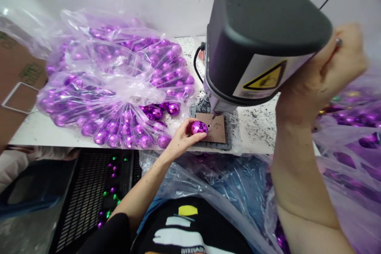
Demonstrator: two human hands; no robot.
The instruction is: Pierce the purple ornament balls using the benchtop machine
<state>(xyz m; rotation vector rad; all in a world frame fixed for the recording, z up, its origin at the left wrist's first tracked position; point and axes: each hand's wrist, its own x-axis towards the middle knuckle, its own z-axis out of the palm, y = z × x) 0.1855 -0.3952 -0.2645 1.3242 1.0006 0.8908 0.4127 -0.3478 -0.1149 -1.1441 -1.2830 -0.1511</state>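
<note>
Between the fingers of my left hand (181,139) is a shiny purple faceted ball (199,127), held at the left part of a brown board (218,133) with a small hole in it. Just above the board is the thin bit (213,117) of a black bench drill press (268,35). The drill head bears a yellow warning label (264,77). My right hand (333,63) is raised at the right side of the head, closed round a lever whose small metal end (338,42) shows; the rest of the lever is hidden.
A large clear plastic bag (119,79) of purple balls covers the left of the white table (256,127), which is speckled with dark shavings. At the far left stands a cardboard box (20,67). Below is a black crate (80,194); more bagged purple pieces (351,127) lie right.
</note>
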